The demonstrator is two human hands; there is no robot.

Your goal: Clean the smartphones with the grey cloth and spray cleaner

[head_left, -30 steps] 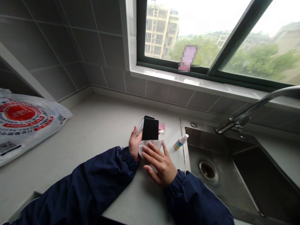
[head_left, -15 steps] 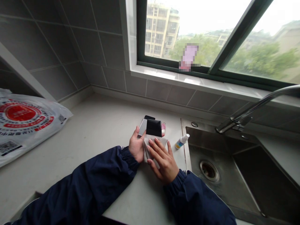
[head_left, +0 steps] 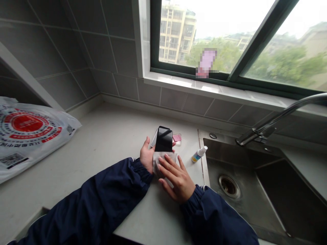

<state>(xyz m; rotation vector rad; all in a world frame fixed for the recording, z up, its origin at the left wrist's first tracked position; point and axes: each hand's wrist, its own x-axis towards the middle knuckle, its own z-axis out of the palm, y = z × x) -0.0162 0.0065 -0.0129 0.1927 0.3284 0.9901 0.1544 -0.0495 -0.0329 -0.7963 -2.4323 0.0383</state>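
Observation:
My left hand (head_left: pixel 147 158), palm up, supports a black smartphone (head_left: pixel 164 139) from below with its fingers around the edges. A light grey cloth (head_left: pixel 157 165) with a zigzag edge lies over the phone's lower part. Flat on that cloth rests my right hand (head_left: pixel 178 178), fingers outstretched and slightly spread, the thumb apart. Behind the held phone, another flat phone-like object (head_left: pixel 154 140) with a pale face and dark rim lies on the counter, partly hidden. A small clear case-like item with a pink patch (head_left: pixel 177 137) is just right of the phone.
A small white-capped spray bottle (head_left: pixel 199 154) stands by the sink edge. To the right are the steel sink (head_left: pixel 245 211) and the faucet (head_left: pixel 265 122). A printed white plastic bag (head_left: pixel 51 144) lies on the pale counter (head_left: pixel 114 132) at left. A window (head_left: pixel 204 20) is behind.
The phone has shifted slightly left and its angle has changed, baring more of the pink-patched item. The cloth and my right hand have moved a little left with it.

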